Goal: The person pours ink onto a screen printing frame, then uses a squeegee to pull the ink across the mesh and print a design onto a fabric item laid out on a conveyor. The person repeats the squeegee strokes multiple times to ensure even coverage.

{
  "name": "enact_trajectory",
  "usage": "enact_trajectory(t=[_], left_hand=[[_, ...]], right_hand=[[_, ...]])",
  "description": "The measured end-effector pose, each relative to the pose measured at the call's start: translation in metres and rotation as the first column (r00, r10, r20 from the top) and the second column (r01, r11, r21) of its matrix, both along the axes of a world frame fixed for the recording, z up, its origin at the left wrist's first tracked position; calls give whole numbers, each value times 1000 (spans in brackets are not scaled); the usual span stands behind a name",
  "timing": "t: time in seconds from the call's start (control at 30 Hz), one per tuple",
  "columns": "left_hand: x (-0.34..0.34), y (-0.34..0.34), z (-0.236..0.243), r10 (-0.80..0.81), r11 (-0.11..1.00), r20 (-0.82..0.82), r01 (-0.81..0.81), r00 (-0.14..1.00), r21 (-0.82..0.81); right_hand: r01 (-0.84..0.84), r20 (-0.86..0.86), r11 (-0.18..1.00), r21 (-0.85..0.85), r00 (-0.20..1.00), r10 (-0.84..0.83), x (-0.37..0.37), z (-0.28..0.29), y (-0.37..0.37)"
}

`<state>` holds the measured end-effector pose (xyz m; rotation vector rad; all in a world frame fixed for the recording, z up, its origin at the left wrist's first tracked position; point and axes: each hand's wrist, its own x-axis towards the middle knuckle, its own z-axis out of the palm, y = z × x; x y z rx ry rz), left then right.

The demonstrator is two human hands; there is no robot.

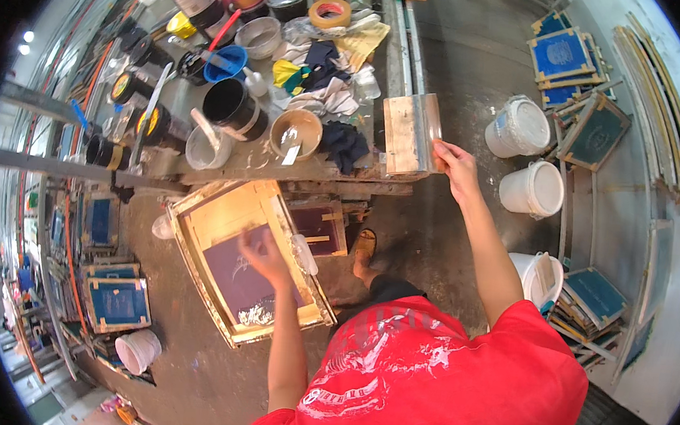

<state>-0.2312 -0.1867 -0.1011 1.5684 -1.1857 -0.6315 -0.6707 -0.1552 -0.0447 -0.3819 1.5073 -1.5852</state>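
Pinching a squeegee (pixel 402 137) by its right edge with the right hand (pixel 457 164), thumb and fingers closed narrow on it; holding it out at the near right corner of the table (pixel 244 159), cannot tell whether resting on the wood there or clear of it; spreading the left hand (pixel 266 263) over a screen (pixel 224 211), fingers loosely apart and blurred, gripping nothing visible; cannot tell whether touching the mesh; just in front of the table, left of the red shirt (pixel 439 380): the screen, aslant, with yellow borders, purple mesh and a whitish, shiny patch near its lower end; just beyond, below the table edge: a second screen (pixel 315 224), partly hidden; crowded together on the table: a brown bowl (pixel 305 128) with a dark cloth (pixel 343 146) beside it, a black tub (pixel 235 108), a blue cup (pixel 225 64), rags (pixel 329 96) and, farther back, a tape roll (pixel 329 13); on the floor at right: white buckets (pixel 530 187); at left: blue screens (pixel 117 303) near a pinkish bucket (pixel 137 351); between table and shirt: a sandalled foot (pixel 365 248).
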Motion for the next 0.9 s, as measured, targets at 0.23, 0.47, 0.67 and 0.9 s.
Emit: enact_trajectory(t=[0.23, 0.47, 0.67, 0.9], left_hand=[[-51, 32, 100, -273, 838, 461, 444, 844, -318], [53, 121, 149, -286, 852, 505, 458, 814, -255], [115, 305, 100, 73, 996, -626, -30, 776, 80], [156, 437, 94, 286, 917, -848, -385, 447, 107]], right_hand=[[-333, 205, 930, -156, 910, 360, 102, 78, 37], [-736, 504, 639, -225, 473, 722, 221, 102, 113], [-911, -14, 410, -38, 410, 912, 309, 76, 184], [-996, -38, -88, 1, -87, 995, 427, 88, 287]])
